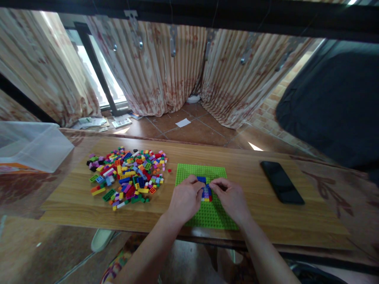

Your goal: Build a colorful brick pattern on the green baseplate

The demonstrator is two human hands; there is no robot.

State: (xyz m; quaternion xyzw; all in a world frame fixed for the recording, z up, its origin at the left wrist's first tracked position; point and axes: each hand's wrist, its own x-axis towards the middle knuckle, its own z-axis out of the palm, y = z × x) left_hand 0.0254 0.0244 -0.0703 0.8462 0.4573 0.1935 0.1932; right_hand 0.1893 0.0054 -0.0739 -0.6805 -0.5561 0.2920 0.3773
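Note:
A bright green studded baseplate [211,221] lies on the wooden board in front of me. Near its middle stands a small build of toy bricks [206,193], with blue, lavender, red, yellow and white pieces showing. My left hand [186,199] rests over the left side of the build, fingers curled and closed together; what they hold, if anything, is hidden. From the right, my right hand [232,199] pinches at a small blue brick [208,185] on the upper part of the build. Both sets of fingertips partly cover the bricks.
A wide pile of loose coloured bricks [130,177] spreads left of the baseplate. One red brick [169,170] lies apart. A black phone [282,182] lies on the right of the wooden board [251,228]. A translucent plastic bin [32,148] stands at the far left.

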